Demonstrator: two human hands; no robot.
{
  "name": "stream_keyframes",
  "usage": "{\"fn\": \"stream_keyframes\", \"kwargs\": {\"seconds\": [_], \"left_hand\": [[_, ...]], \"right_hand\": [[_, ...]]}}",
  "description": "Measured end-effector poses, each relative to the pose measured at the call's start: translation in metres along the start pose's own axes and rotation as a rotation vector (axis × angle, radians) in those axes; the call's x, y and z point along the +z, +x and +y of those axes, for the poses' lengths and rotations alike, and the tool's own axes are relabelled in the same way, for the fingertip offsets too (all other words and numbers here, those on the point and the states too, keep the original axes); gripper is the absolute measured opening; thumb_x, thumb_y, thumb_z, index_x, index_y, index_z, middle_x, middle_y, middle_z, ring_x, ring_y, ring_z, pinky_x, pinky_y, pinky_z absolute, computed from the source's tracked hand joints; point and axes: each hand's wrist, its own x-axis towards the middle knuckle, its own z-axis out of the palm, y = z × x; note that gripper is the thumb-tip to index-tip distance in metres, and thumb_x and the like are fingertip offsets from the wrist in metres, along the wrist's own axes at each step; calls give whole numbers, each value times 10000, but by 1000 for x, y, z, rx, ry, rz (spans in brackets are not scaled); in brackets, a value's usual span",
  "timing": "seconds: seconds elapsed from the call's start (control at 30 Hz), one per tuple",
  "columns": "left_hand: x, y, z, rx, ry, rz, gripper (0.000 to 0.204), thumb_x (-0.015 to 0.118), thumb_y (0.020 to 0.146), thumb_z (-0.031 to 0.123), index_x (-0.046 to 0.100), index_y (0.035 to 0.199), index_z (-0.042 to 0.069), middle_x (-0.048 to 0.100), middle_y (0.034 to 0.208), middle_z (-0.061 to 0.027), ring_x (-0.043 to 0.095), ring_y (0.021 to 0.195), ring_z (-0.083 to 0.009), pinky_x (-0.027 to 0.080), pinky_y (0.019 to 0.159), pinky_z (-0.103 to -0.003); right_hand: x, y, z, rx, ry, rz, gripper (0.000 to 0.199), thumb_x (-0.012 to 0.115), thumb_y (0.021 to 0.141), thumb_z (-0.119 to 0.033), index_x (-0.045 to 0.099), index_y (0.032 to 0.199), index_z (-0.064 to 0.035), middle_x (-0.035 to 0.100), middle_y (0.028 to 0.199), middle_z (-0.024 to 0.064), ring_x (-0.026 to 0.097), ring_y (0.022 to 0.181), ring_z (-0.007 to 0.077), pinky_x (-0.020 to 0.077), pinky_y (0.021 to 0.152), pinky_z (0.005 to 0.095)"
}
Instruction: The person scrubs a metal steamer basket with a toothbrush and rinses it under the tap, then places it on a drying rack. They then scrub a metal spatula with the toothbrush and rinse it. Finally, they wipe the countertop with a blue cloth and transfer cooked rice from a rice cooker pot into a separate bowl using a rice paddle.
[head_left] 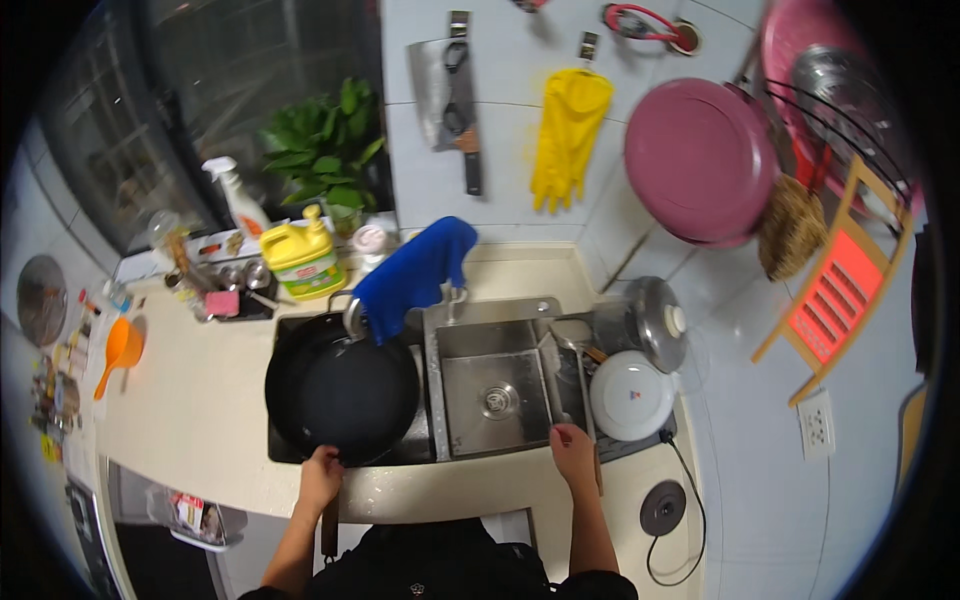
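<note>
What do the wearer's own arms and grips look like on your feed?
Black sleeves end near the lower edge, leaving the forearms bare. The left grip and right grip are ungloved human hands. No watch shows; rings are too small to tell.

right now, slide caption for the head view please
Left hand on the handle of a black pan, right hand near the steel sink, blue cloth draped over the faucet.
</note>
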Motion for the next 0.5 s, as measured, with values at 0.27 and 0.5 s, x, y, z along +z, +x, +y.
{"fn": "stream_keyframes", "kwargs": {"seconds": [0.27, 0.5], "left_hand": [[-10, 14, 41, 267, 378, 95, 185, 528, 728, -32, 605, 890, 12, 614, 798, -172, 585, 817, -329, 465, 761, -402], [-38, -11, 18, 95, 120, 198, 119, 591, 741, 83, 624, 830, 11, 606, 731, -194, 602, 693, -346, 489, 643, -387]], "right_hand": [[72, 83, -168, -287, 688, -344, 111, 548, 851, -52, 589, 943, -6, 602, 807, 16, 552, 731, 69, 441, 657, 192], [112, 74, -212, -384, 459, -814, 129, 609, 794, -71, 604, 908, -9, 606, 762, 31, 560, 686, 83, 447, 626, 219]]}}
